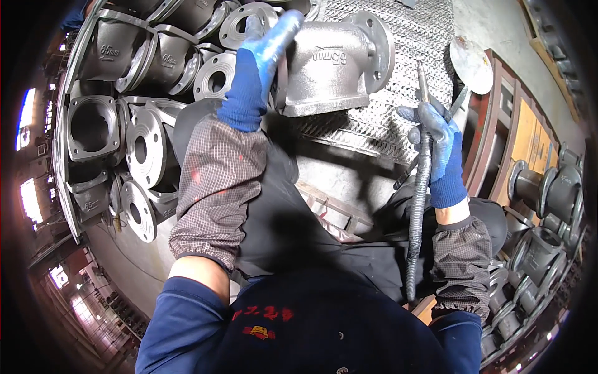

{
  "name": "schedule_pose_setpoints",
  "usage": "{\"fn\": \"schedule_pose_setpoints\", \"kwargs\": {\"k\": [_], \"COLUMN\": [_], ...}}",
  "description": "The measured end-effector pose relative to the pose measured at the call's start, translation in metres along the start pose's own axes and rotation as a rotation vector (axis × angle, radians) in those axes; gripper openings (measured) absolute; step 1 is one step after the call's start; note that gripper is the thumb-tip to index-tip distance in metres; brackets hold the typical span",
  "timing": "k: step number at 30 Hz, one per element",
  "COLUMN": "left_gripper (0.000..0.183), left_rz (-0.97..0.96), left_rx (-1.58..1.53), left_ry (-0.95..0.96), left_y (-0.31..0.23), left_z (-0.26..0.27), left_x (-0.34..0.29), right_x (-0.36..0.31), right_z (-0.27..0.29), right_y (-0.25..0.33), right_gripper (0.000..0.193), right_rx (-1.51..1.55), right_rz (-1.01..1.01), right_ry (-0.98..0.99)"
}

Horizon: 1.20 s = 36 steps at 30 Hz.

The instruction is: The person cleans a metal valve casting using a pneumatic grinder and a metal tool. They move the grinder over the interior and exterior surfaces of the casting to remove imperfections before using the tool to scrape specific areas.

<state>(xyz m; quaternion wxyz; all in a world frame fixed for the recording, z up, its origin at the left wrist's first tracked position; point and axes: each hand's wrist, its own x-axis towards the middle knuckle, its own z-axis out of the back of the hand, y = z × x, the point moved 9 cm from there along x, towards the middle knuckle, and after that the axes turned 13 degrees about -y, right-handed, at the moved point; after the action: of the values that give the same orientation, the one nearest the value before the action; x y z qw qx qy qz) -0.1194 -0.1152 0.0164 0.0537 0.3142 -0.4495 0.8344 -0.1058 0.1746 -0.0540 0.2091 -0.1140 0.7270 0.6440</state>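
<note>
A silver-grey cast valve body (330,68) with flanges lies on a textured metal work surface (423,31) in front of me. My left hand (254,78), in a blue coated glove, grips its left flange with thumb and finger extended along the edge. My right hand (439,140), gloved the same way, is closed round a slim handheld tool (423,81) with a pointed metal tip. A black ribbed hose (416,230) runs from the tool down toward my lap. The tip points away from me and stays apart from the casting. The right fingers are partly hidden.
Several similar castings (146,146) are stacked on my left. More flanged castings (539,255) lie to the right. A pale round disc (471,64) on a thin bar stands beyond my right hand, near a brown metal frame (501,118) with a wooden board.
</note>
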Motion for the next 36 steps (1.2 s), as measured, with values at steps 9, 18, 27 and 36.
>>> {"fn": "schedule_pose_setpoints", "kwargs": {"k": [9,18,27,36], "left_gripper": [0.103,0.084,0.055,0.038], "left_rz": [0.647,0.048,-0.541,0.382], "left_rx": [-0.021,0.330,0.035,-0.172], "left_ry": [0.037,0.656,0.643,-0.012], "left_y": [0.003,-0.086,-0.152,-0.024], "left_z": [-0.038,-0.097,-0.127,-0.057], "left_x": [0.005,-0.009,-0.067,-0.021], "right_x": [0.028,0.028,0.041,0.051], "right_z": [0.017,0.023,0.046,0.046], "right_y": [0.019,0.051,0.042,0.028], "right_gripper": [0.044,0.045,0.034,0.040], "right_rx": [0.243,0.287,0.111,0.046], "right_rz": [0.014,0.073,0.132,0.100], "right_ry": [0.060,0.058,-0.066,-0.057]}}
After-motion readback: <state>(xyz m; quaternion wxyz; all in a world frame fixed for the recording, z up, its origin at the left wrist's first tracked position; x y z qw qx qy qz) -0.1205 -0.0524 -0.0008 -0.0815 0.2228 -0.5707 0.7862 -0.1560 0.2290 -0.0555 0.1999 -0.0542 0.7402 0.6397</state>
